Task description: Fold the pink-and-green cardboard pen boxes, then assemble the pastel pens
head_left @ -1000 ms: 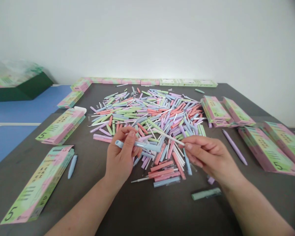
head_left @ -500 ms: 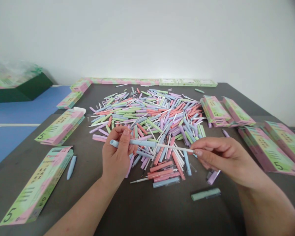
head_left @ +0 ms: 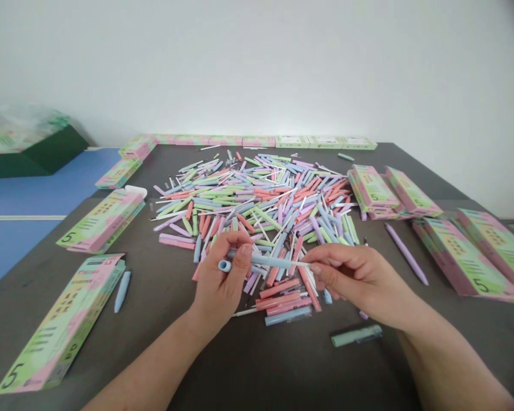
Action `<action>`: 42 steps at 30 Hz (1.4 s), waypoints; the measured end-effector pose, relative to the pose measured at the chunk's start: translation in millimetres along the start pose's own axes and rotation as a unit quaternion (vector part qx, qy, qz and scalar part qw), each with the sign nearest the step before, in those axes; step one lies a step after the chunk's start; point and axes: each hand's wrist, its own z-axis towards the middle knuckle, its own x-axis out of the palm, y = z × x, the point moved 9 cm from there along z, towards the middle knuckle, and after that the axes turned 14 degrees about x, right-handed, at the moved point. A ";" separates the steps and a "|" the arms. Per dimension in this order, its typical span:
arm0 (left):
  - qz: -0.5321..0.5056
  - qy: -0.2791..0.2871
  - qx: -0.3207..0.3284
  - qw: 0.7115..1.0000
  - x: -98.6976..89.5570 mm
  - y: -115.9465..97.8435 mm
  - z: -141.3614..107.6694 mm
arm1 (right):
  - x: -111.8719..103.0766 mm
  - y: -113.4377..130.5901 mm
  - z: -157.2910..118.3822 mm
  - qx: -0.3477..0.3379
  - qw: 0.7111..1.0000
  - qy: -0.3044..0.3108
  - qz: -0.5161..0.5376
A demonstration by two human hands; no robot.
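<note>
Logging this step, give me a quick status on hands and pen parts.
Left hand: gripping blue barrel. Right hand: pinching white refill, partly inside barrel. Nothing visibly blocking between hands.

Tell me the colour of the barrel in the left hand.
The barrel in the left hand is light blue, seen best in the head view.

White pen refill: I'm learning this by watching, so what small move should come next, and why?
Probably the right hand should gently push the white pen refill farther into the light blue pen barrel: a short white length shows between barrel and fingertips, and the left hand holds the barrel roughly in line.
</note>
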 end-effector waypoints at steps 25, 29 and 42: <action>0.031 -0.033 0.033 0.998 -7.3 -13.0 -2.3 | 8.4 -10.6 6.9 0.033 0.989 0.096 0.110; -0.034 -0.024 -0.007 0.999 -5.2 -1.4 -2.6 | 9.8 -14.6 7.4 0.043 0.981 0.121 0.145; -0.086 -0.065 -0.059 0.992 -4.5 11.9 -4.9 | 21.7 -21.7 18.3 0.030 0.942 0.105 0.318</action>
